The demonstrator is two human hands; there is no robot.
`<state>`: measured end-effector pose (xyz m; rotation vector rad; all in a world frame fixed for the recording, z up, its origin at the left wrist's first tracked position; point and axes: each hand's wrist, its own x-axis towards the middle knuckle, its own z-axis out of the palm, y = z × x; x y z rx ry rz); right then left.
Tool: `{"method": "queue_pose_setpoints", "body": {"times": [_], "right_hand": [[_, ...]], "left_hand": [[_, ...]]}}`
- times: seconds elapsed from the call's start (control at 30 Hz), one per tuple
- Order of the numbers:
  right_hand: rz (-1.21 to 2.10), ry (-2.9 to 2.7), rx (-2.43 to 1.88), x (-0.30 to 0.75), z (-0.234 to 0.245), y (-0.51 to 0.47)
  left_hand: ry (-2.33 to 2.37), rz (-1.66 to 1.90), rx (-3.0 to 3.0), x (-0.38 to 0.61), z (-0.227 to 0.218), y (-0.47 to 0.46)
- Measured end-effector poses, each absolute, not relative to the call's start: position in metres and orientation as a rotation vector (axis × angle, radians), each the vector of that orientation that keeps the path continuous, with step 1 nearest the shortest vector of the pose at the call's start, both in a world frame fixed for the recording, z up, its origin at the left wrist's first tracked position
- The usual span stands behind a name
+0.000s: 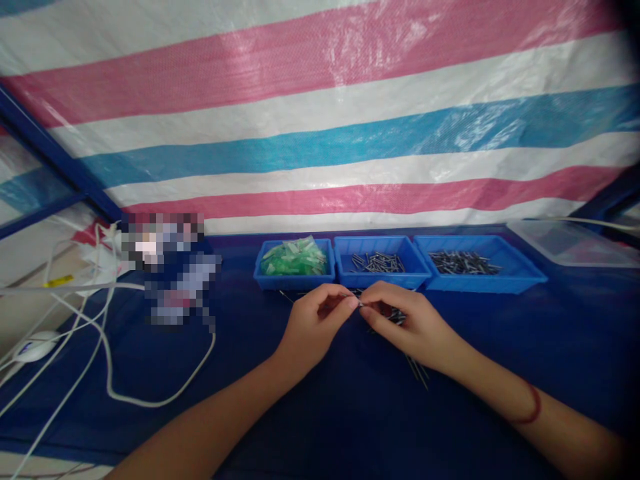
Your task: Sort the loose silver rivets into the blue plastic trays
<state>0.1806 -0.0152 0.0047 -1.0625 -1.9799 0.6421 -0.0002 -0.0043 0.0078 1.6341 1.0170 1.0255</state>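
Hands meet at the centre of the frame, low over a dark blue cloth-covered table (500, 347). The left hand (313, 323) comes in from the lower left, thumb and forefinger closed on one end of a small thin grey metal pin (360, 304). The right hand (415, 327), with a red string band (534, 405) around its wrist, comes in from the lower right, and its fingertips pinch the same pin from the other side, so the two hands touch tip to tip. The other fingers of both hands are curled in. More loose grey metal pins (417, 370) lie on the cloth under and just below the right hand; whether any of them are in its palm cannot be told.

Just above the hands stand three blue plastic trays in a row. The left tray (260, 272) holds pale green plastic pieces (295, 259), while the middle tray (420, 270) and the right tray (530, 273) hold grey metal pins. A clear plastic container (575, 243) sits at the right edge. White cables (107, 373) loop across the left side. A pink, white and blue striped tarpaulin (320, 100) fills the upper frame.
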Motion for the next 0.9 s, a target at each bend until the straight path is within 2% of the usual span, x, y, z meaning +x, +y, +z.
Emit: {"method": "queue_pose_setpoints", "body": {"times": [0.37,0.6,0.9], "right_hand": [[0.702,-2.003,-0.972,0.1815,0.0063,-0.0125],[0.545,-1.909,-1.005,0.1836,0.0058,-0.0128],[0.433,-1.902,-1.019,0.1873,0.0109,-0.0122]], "left_hand": [[1.018,1.059,1.711,-0.0005,0.0088,-0.0052],[0.997,1.077,1.749,-0.0028,0.0070,-0.0033],[1.096,0.910,1.967,-0.0034,0.0056,-0.0024]]}}
